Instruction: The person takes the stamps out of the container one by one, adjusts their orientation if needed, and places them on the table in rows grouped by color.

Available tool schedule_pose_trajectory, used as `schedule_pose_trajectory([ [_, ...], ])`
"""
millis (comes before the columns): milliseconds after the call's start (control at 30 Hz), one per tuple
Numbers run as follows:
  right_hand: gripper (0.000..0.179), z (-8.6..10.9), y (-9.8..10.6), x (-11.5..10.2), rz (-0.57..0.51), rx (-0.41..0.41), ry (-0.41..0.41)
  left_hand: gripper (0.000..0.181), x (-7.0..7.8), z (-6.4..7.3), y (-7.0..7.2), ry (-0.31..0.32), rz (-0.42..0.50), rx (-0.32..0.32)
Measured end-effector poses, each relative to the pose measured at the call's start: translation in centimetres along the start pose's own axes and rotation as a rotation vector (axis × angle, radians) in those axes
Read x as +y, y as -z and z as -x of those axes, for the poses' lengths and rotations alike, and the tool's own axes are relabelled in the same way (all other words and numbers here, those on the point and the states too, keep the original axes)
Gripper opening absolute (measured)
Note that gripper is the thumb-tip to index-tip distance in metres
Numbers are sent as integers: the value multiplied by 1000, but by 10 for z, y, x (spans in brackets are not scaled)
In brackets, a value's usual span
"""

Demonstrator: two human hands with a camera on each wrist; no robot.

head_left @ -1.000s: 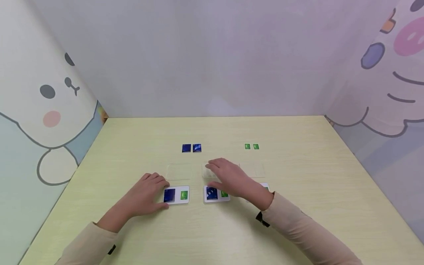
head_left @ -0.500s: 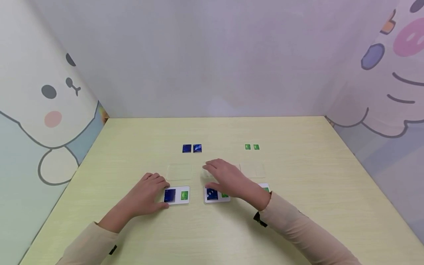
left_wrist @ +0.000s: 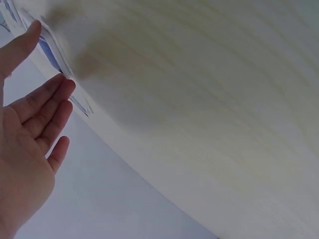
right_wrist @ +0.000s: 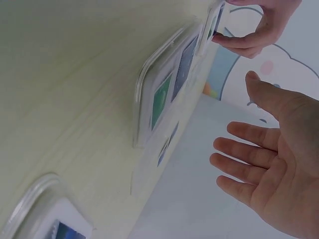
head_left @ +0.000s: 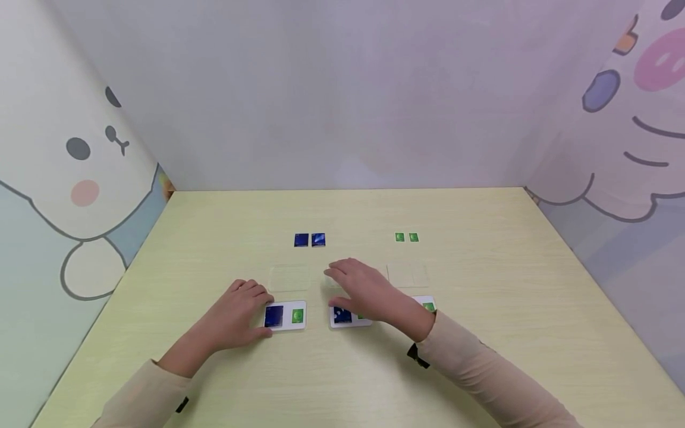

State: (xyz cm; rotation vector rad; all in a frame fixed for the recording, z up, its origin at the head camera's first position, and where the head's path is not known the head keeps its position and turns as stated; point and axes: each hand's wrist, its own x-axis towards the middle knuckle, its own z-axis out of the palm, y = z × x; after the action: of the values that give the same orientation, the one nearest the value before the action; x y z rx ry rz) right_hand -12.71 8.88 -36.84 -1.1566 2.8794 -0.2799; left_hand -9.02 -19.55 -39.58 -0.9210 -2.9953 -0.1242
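My left hand [head_left: 235, 315] holds the left white-backed case [head_left: 287, 315] by its two long edges, thumb at the near corner and fingers at the far one. A dark blue square and a small green square lie on it. My right hand [head_left: 369, 291] hovers over the middle case [head_left: 342, 315], which has the same kind of squares, and hides part of it. In the right wrist view the right hand's fingers [right_wrist: 244, 152] are spread and hold nothing. A third case [head_left: 428, 300] lies partly behind the right forearm.
Behind the cases lie clear plastic covers, the left one [head_left: 289, 278] and the right one [head_left: 409, 275]; another is partly under the right hand. Farther back are two blue squares [head_left: 310, 239] and two green squares [head_left: 407, 237]. A wall stands at the table's back edge.
My right hand has drifted slightly to the left above the middle case, covering a little more of the clear cover behind it. The left hand stays where it was.
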Motion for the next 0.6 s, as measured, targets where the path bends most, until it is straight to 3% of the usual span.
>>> schedule_pose_trajectory([
  [600, 56, -6, -2, -2, -8, -21, 4, 49, 1, 0, -3, 17, 54, 18],
])
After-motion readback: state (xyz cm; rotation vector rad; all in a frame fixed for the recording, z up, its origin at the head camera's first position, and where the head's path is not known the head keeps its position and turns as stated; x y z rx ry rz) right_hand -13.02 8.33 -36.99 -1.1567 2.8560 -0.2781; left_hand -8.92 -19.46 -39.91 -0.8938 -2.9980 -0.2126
